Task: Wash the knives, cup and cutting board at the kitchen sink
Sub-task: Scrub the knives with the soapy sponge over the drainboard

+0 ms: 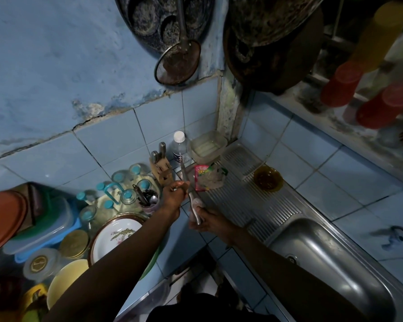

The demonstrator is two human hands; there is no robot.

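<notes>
**Knives in hand, heading back to the block**

Left grip (176, 194) is clenched on a knife (183, 174), blade up, next to the knife block (161, 169); I guess it's about to be slotted. Right grip (204, 220) is clasped round a second knife's steel handle (194, 209), held clear over the bench (191, 242). Sink basin (335, 259) looks empty. Block already holds two handles. Brown bowl (268, 177) sits on the drainboard. Can't spot the cup or cutting board.
</notes>
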